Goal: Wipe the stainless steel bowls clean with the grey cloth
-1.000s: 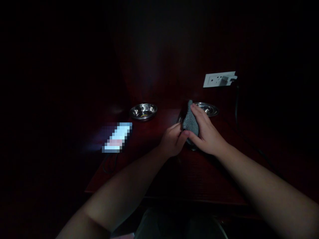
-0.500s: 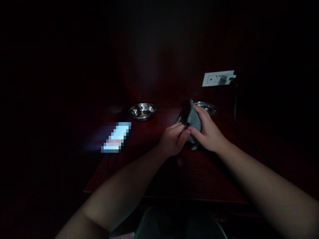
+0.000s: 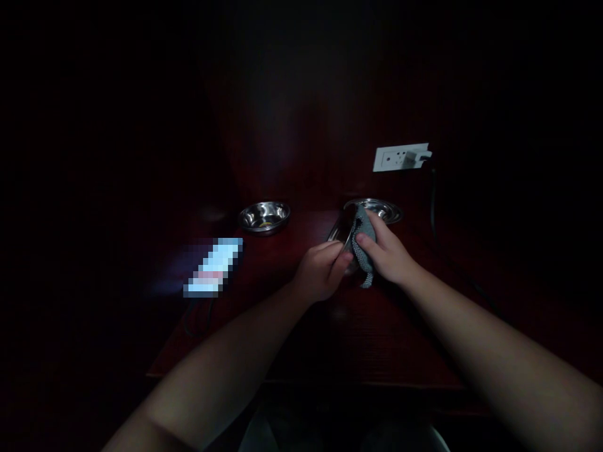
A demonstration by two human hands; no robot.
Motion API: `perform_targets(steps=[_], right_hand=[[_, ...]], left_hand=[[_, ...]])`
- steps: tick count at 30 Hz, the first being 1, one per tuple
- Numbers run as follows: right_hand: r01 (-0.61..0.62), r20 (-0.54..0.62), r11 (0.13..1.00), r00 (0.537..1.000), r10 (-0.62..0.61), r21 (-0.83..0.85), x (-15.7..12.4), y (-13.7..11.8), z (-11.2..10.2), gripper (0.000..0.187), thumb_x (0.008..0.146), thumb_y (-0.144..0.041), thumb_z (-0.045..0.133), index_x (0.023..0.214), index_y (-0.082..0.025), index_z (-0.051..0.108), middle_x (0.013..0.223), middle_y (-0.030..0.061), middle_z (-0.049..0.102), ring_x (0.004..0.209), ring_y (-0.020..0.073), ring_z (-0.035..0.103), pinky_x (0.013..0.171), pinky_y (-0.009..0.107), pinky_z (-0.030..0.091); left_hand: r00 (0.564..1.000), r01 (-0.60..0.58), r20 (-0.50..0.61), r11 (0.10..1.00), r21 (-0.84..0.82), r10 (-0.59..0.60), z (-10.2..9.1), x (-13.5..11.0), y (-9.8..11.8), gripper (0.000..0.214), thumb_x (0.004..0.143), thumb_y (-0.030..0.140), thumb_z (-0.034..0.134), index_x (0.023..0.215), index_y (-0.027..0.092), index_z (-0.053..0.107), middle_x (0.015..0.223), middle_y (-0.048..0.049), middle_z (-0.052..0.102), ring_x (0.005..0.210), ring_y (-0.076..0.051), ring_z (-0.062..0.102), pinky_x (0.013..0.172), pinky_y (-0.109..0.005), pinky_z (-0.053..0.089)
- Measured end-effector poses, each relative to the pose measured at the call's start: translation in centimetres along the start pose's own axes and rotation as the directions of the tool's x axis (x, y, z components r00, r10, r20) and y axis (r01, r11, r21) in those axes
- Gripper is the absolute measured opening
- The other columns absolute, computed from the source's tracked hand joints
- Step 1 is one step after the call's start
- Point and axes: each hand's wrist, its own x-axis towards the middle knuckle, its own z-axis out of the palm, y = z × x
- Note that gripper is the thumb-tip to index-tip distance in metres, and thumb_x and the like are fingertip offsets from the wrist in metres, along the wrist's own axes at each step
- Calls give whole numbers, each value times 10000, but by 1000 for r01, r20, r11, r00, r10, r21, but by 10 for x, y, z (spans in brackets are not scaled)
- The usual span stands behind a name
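Pretty dark shot tbh. L hand (image 3: pixel 320 271) was curled round the near rim of a steel bowl (image 3: pixel 341 227), holding it tipped on edge approx mid-table, over the red wood table (image 3: pixel 377 339). R hand (image 3: pixel 389 254) had its fingers clamped on a grey cloth (image 3: pixel 362 246), pressed vs the bowl's inside. A second bowl (image 3: pixel 264 216) sat off to the left and a shallow steel dish (image 3: pixel 384 210) just behind the hands. Wall socket (image 3: pixel 393 158) w/ a plug was further back.

The right hand (image 3: pixel 389 257) drew the grey cloth (image 3: pixel 362 251) down the tilted metal dish (image 3: pixel 340 230), bunching it smaller. Its top edge, which had stood above the dish, ended lower, and more of the dish's rim showed bare on the side toward the left hand (image 3: pixel 320 275).
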Motion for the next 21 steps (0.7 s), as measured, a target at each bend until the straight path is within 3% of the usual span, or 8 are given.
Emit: perform_targets(steps=[11, 19, 21], right_hand=[[-156, -53, 952, 983, 176, 264, 3, 10, 1, 524, 850, -564, 430, 1248, -228, 485, 1240, 55, 577, 1144, 251, 528, 1028, 447, 371], [-194, -44, 901, 973, 228, 388, 2, 44, 13, 499, 884, -569, 326, 1215, -269, 548, 1207, 30, 620, 1240, 255, 469, 1022, 499, 391], [-208, -24, 879, 970, 241, 428, 1, 48, 16, 504, 886, -569, 318, 1220, -264, 540, 1202, 34, 625, 1228, 255, 482, 1001, 506, 406]], left_hand=[[995, -21, -93, 999, 32, 24, -4, -2, 0, 333, 913, 319, 292, 685, 173, 486, 638, -32, 523, 603, -140, 479, 586, -282, 363], [994, -11, -110, 999, 33, 14, -6, -4, -3, 347, 914, 330, 288, 645, 182, 449, 598, -16, 463, 571, -133, 437, 569, -284, 342], [996, -5, -85, 1000, -2, 5, -7, -2, -2, 333, 914, 331, 292, 699, 171, 488, 670, -37, 514, 638, -141, 483, 618, -288, 385]])
